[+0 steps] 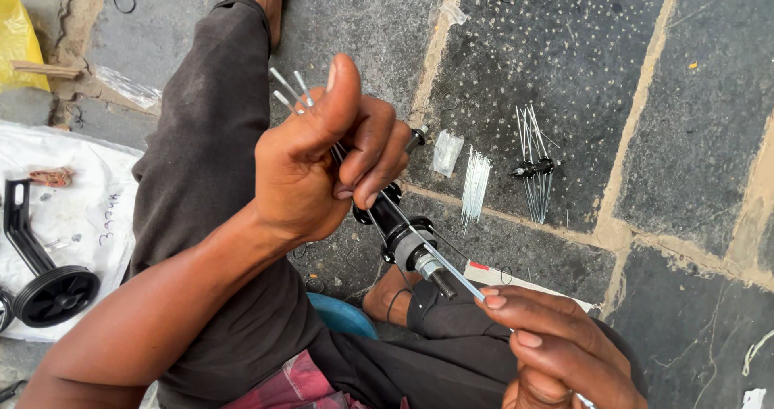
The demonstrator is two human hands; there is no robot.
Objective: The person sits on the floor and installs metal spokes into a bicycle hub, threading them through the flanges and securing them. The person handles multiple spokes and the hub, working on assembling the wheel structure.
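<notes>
Seemingly seated on a stone-slab floor [564, 54], a person is looking down at their own two hands working on a black wheel hub [403, 233]. The left hand [318, 155] is curling around the upper end of the hub, fingers closed and thumb raised, apparently to keep it steady in the air above the knees. Several thin metal spokes [288, 89] are sticking up past that hand's fingers, probably already threaded through the hub's flange. The right hand [556, 344] is pinching a single spoke [451, 269] between thumb and fingertips, holding it slanted along the hub's side, seemingly lined up with the flange.

Spare parts are lying on the slabs within reach: a loose bundle of spokes [476, 185], a small clear plastic bag [446, 152] beside it, and a second hub with spokes fanning out [534, 167]. At the left, a black training wheel on its bracket [50, 292] is resting on a white sheet [89, 215]. A yellow bag [16, 38] is showing in the top-left corner.
</notes>
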